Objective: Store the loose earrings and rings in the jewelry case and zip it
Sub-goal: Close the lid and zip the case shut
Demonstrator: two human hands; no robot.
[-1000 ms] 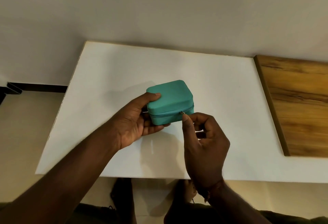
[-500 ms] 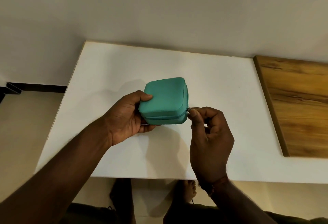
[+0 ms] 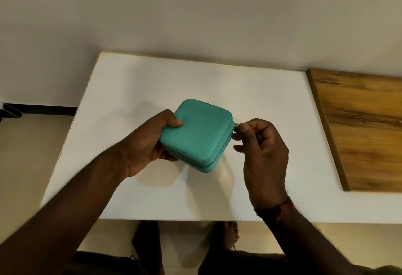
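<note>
A teal jewelry case (image 3: pixel 196 134) with its lid down is lifted and tilted above the white table (image 3: pixel 261 92), its top facing me. My left hand (image 3: pixel 150 142) grips its left side, thumb on the lid and fingers underneath. My right hand (image 3: pixel 258 150) pinches the small metal zipper pull (image 3: pixel 236 125) at the case's right corner between thumb and forefinger. No loose earrings or rings are visible.
A wooden board (image 3: pixel 361 126) lies along the table's right side. A pale wall stands behind the table. The table's left edge drops to the floor (image 3: pixel 26 155). My feet (image 3: pixel 226 234) show under the near edge.
The case has been turned clockwise and tipped up so its lid faces me. My right hand has drawn the zipper pull from the front side around to the right corner.
</note>
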